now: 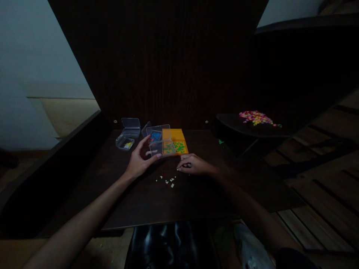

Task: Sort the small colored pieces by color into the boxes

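My left hand (140,160) grips a small clear plastic box (162,146) by its near left corner, thumb and fingers around it; the box holds green bits. My right hand (193,164) rests on the dark table (213,194) with its fingertips pinched together at something too small to name. Several small white bits (167,181) lie scattered on the table just in front of both hands. Behind the clear box sits an orange tray (178,140) with green pieces. Another clear box (155,135) with blue pieces stands beside it.
At the back left is an open clear box (127,139) with yellow pieces. A round dark stand at the right carries a heap of pink and yellow bits (255,117). A dark wooden panel rises behind the table. Wooden floor planks lie to the right.
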Tool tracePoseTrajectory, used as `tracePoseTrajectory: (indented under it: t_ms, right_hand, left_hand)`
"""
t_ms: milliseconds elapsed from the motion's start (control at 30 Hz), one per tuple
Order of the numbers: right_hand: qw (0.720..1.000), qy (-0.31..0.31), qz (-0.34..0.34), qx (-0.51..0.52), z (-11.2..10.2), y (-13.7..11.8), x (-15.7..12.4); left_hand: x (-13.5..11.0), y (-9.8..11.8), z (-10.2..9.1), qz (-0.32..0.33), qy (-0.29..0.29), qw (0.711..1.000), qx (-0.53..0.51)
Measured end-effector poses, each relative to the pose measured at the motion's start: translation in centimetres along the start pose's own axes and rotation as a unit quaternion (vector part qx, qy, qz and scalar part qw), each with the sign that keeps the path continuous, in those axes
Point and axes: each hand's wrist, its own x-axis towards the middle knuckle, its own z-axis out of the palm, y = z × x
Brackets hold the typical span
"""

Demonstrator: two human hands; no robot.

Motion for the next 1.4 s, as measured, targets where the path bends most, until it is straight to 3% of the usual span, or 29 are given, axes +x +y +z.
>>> tracePoseTrajectory:
  t_ms: [467, 633, 833, 1067, 1400]
  right_hand:
    - [0.999, -0.031, 0.036, 0.013, -1.3, 0.2, -0.4]
    - [0.999, -0.014, 0.036, 0.015, -1.7, 0.1, -0.5]
    - [0.998, -0.039, 0.045, -0.023, -1.3, 0.0, -0.6]
    - [0.998, -0.050, 0.028, 0.000, -1.9, -0.1, -0.8]
    - [0.992, -0.122, 0.021, 0.015, -2.4, -0.1, -1.4]
  left_hand:
    - [-0.1, 0.1, 0.0, 0.000, -0.012, 1.000, 0.010]
    - [-0.1, 0.0, -0.1, -0.011, -0.010, 1.000, -0.003]
    - [-0.2, 0.4, 0.3, -0.023, -0.009, 1.000, -0.004]
    - [-0.3, 0.5, 0.4, -0.027, -0.027, 0.999, 0.006]
    - [-0.5, 0.1, 0.7, -0.027, -0.045, 0.999, 0.012]
